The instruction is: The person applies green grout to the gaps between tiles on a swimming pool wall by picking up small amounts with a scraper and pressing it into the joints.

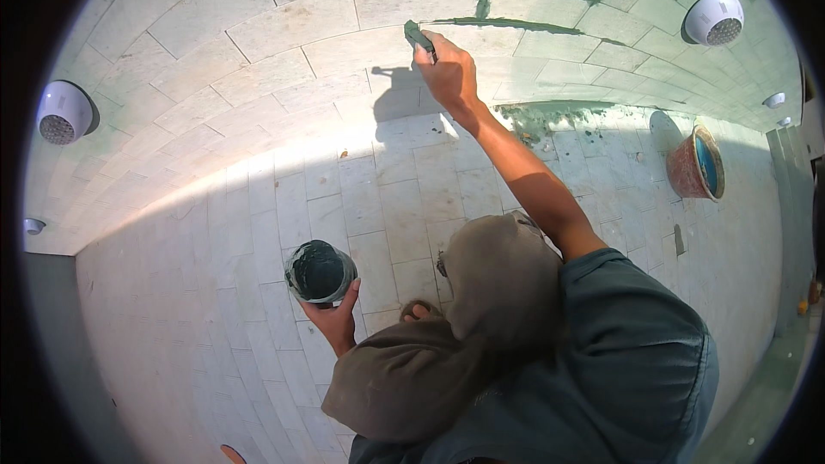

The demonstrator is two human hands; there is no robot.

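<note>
My right hand [448,70] reaches up to the pale tiled wall [318,17] and grips a small flat spreader [416,34] smeared with dark green paste. The spreader's tip is at a horizontal joint, at the left end of a dark green grout line [507,24]. More green lines, some with smears around them, run along joints up and to the right. Lower down, my left hand [333,320] is wrapped round a round tub [320,270] holding dark green grout, held above the floor. Most of the right fingers are hidden behind the hand.
A reddish, stained bucket [687,167] with blue inside stands at the right on the tiled floor [249,309]. Green splatter [550,120] lies along the wall's foot. White round fixtures [715,19] stick out of the wall on both sides. My knees are bent in front of me.
</note>
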